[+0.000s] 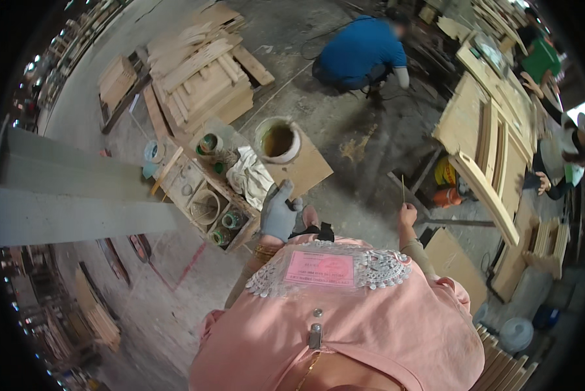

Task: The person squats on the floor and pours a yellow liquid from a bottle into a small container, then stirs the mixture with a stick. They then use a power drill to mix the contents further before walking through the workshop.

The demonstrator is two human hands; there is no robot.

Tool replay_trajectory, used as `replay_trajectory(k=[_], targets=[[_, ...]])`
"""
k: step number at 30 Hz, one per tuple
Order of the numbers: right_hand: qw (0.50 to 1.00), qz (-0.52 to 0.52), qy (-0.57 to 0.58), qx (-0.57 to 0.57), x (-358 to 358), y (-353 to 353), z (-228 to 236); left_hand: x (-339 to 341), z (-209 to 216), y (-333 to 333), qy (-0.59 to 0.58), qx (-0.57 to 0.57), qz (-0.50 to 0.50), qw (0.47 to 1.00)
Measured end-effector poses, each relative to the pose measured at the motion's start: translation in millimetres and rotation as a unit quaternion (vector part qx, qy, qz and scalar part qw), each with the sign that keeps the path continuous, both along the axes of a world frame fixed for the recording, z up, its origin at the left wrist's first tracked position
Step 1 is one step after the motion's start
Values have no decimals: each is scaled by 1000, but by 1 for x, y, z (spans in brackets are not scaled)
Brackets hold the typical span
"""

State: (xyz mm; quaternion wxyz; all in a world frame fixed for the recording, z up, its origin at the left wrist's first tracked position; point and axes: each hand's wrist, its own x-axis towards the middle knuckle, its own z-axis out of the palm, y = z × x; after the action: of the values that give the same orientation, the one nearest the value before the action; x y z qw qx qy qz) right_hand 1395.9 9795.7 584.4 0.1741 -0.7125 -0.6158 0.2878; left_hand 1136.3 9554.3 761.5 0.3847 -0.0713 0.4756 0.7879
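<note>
My left hand (279, 215), in a grey glove, is held out beside the end of a low wooden workbench (191, 177). Its fingers are apart, and I see nothing in them. A crumpled white cloth (250, 177) lies on the bench close to that hand. Beyond it, a round pot (278, 140) with brownish liquid stands on a flat board (309, 171). Over to the right, my bare right hand (408, 215) is closed around a thin, yellowish stick (403, 189) that points upward; its kind is too small to tell.
Green-tinted jars (232, 219) and a round bowl (204, 206) sit in the bench. Stacked wood pieces (201, 78) stand behind. A person in blue (364, 55) crouches ahead. Wooden frame parts (491, 156) lie on a table at right, with people behind it. A grey pillar (84, 215) stands left.
</note>
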Motion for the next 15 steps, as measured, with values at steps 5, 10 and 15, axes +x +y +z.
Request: replay_trajectory(k=[5,10,15], targets=[[993,12,113,-9,-72,46,20,-38,15,18,141,-71,37,987],[992,35,121,0,-100,59,19,-64,0,21,204,-74,51,975],[997,32,62,34,-92,81,22,-73,-11,31,220,-61,67,971]])
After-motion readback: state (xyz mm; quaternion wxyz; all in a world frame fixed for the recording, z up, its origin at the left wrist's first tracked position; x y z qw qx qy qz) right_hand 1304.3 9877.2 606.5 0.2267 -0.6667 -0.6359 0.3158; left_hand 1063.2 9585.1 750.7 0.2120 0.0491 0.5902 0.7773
